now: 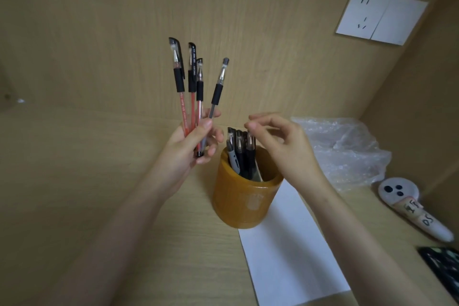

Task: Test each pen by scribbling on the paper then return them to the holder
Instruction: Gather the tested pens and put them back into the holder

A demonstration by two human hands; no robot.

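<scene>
Four black-capped pens (178, 79) are clamped by fingers of the left hand (193, 144); those of the right hand (283, 149) are loosely curled, empty, above one amber cylindrical holder (243, 196).

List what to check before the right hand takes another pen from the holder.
1. Left hand grips four pens: ok.
2. Right hand empty, above the holder: ok.
3. Other pens stand in holder: ok.
4. Paper within reach, unmarked: ok.
5. Those four uncapped for scribbling: not ok, caps on.
6. Holder steady: cannot tell.
</scene>
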